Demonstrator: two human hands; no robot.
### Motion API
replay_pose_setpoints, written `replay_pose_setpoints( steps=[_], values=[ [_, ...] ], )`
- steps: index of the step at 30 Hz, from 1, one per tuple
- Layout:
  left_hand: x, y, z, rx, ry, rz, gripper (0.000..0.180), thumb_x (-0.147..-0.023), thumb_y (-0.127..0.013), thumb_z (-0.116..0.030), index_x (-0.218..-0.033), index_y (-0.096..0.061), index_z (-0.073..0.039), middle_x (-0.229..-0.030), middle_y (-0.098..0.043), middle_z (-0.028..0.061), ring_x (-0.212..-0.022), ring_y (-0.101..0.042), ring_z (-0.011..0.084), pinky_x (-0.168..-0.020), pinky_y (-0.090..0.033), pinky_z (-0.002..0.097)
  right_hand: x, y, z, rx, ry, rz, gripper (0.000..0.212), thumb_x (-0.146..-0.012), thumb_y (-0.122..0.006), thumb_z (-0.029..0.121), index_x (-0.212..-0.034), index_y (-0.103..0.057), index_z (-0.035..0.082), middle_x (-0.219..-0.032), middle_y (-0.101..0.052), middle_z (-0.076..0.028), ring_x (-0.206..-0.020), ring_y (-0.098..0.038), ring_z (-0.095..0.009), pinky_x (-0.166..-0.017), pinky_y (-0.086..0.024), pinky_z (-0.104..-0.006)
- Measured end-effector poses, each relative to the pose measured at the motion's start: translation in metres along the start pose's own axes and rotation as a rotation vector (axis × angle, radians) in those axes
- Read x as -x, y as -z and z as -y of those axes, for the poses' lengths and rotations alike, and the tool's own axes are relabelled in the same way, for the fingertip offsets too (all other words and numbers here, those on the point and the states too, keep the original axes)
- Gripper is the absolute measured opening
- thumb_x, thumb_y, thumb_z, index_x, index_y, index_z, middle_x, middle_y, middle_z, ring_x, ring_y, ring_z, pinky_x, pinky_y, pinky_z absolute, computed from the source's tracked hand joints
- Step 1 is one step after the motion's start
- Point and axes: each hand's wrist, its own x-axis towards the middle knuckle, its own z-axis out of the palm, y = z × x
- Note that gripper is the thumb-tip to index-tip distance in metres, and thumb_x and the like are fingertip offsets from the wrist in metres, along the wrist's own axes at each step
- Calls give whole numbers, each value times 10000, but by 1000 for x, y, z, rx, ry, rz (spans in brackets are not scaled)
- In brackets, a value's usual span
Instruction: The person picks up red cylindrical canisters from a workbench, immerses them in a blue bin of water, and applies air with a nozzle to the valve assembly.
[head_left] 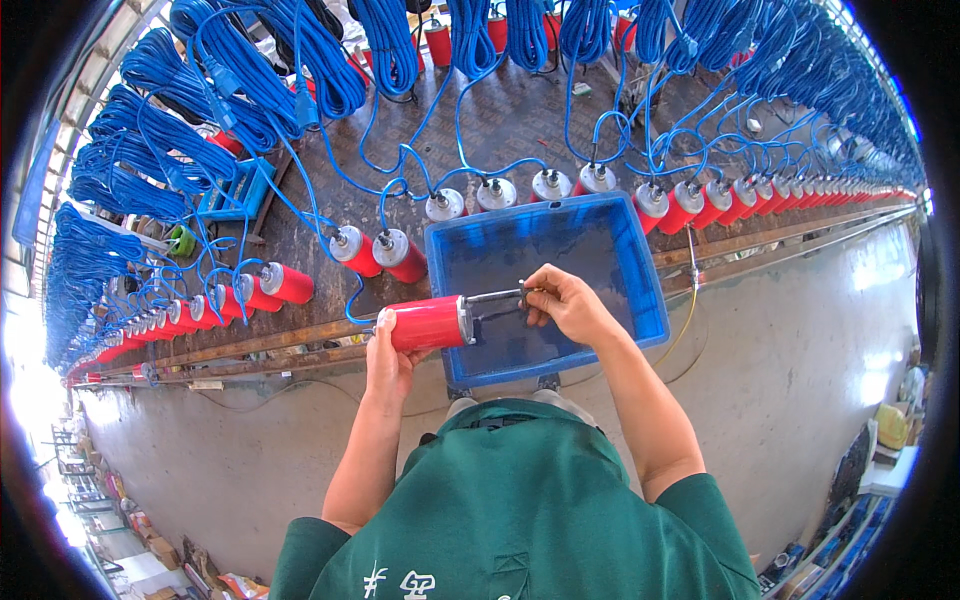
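My left hand (390, 362) is wrapped round a red metal cylinder (425, 326) with a silver end cap, held sideways in front of me. A thin dark rod (494, 296) sticks out from the cylinder's right end. At the rod's far end, the fingers of my right hand (562, 305) pinch it; whether they hold a further small part there cannot be made out. Both hands are above the near side of a blue plastic tray (659, 290) with a dark bottom. A blue cord (352, 300) hangs near the cylinder's left end.
Red cylinders (684, 205) with silver caps and blue cords line the edge of a brown workbench (330, 180), running far left and right. Large coiled blue cables (385, 45) lie along its back. A small blue crate (237, 193) stands at the left. A yellow hose (690, 325) hangs beside the tray.
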Motion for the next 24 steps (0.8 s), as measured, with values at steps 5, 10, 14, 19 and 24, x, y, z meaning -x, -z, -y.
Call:
replay_pose_setpoints(
  steps=[5,10,14,19,24],
  values=[
    [-1,3,0,-31,5,6,575,-1043,-586,-570,-1324,-617,-70,-1229,-763,148,-1064,-779,294,-917,-658,464,0,0,3,-23,-19,16,101,-1096,-639,123,-1141,-641,32,-849,-711,-35,-742,-676,-119,-655,-533,-273],
    [1,2,0,-37,7,9,571,-1041,-594,-560,-1331,-611,-68,-1236,-756,155,-1068,-774,302,-913,-656,472,-1,-1,0,90,-60,-12,210,-1124,-616,234,-1041,-639,43,-773,-662,-19,-674,-620,-100,-592,-472,-270],
    [1,2,0,-50,-4,-8,566,-1041,-598,-551,-1330,-604,-65,-1232,-749,152,-1065,-772,304,-908,-657,476,-4,-5,-7,74,-60,-45,473,-1131,-581,447,-895,-629,40,-679,-580,3,-584,-527,-86,-555,-443,-283],
    [1,2,2,-48,-21,-11,556,-1043,-601,-537,-1326,-602,-59,-1230,-745,158,-1069,-768,304,-904,-656,480,-1,-7,-13,129,-133,-61,586,-1118,-540,560,-836,-595,50,-659,-556,7,-563,-526,-94,-540,-442,-289],
    [0,4,4,-34,-23,-5,554,-1044,-604,-538,-1321,-610,-58,-1224,-751,157,-1066,-771,304,-907,-656,481,5,-20,-11,106,-4,-194,614,-1125,-512,573,-796,-581,60,-587,-496,16,-532,-514,-106,-535,-451,-294]
  ],
)
